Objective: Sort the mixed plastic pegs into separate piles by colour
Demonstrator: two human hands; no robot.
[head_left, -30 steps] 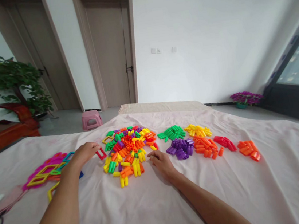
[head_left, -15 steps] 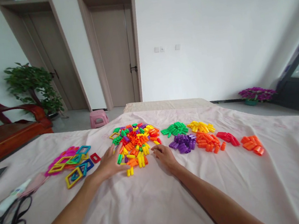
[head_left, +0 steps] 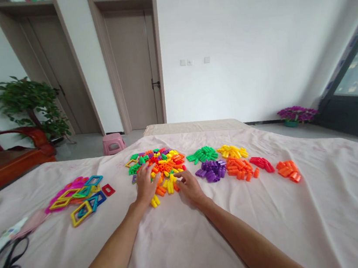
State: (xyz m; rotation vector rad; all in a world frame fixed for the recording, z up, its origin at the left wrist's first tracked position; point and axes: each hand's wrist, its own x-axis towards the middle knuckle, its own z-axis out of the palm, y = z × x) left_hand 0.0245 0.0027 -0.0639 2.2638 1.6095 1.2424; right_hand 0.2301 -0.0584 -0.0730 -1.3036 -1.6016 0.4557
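On bench [head_left: 186, 243], just ahead and between left hand [head_left: 145, 186] and right hand [head_left: 192, 187] — mixed pile of plastic pieces [head_left: 166, 166]. Left with fingers spread over near-left part; right bunched beside yellow pieces [head_left: 170, 187], long axes pointing away — can't tell if pinching.

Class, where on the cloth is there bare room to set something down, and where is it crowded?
Bare cloth lies between the forearms, and right of the right forearm, nearer than the single-colour groups. Crowded: the mixed pile at the left hand and right hand, and the overlapping frames.
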